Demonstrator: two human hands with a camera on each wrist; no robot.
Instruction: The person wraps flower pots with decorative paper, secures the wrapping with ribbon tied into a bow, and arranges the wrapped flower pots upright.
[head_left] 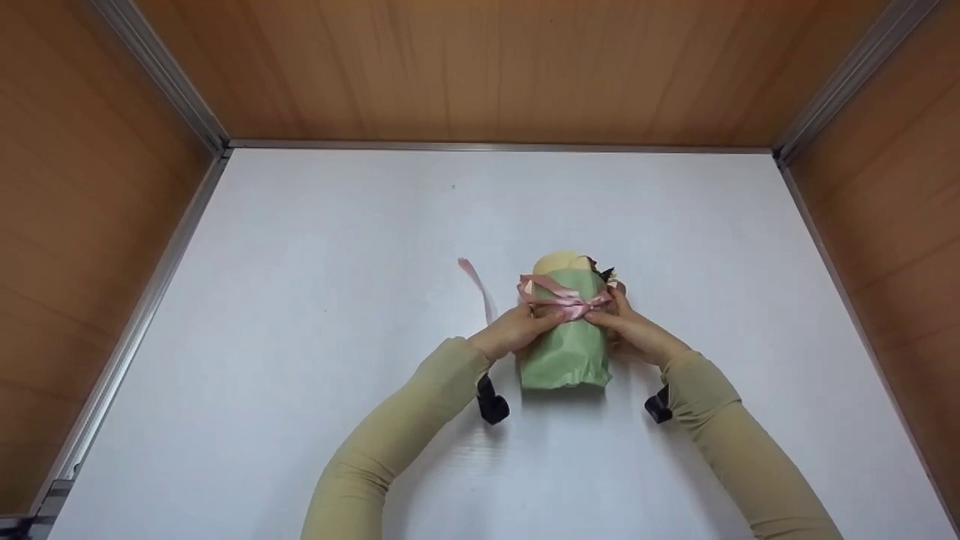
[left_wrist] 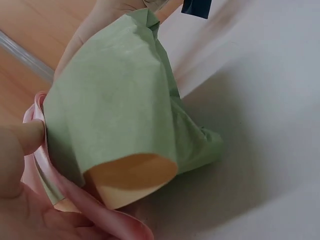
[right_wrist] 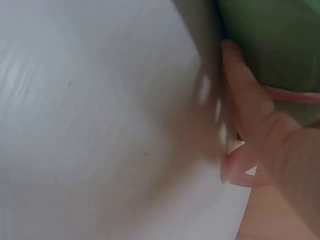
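A small bouquet wrapped in green paper (head_left: 566, 356) lies on the white table, with cream inner paper (head_left: 559, 262) and a dark leafy bit (head_left: 604, 273) showing at its far end. Round its middle runs a pink ribbon (head_left: 574, 306) tied in a bow. My left hand (head_left: 516, 331) grips the left side, its thumb on the ribbon beside the knot. From the right, my right hand (head_left: 639, 330) holds the wrap with its thumb near the knot; fingers behind are partly hidden. In the left wrist view, the ribbon (left_wrist: 70, 187) passes under the left thumb.
A loose ribbon tail (head_left: 474, 276) stretches away left of the bouquet. Black wrist devices (head_left: 493, 405) hang below both sleeves. Wood-grain panels (head_left: 465, 75) with metal edging enclose the white table (head_left: 337, 225) at the back and both sides.
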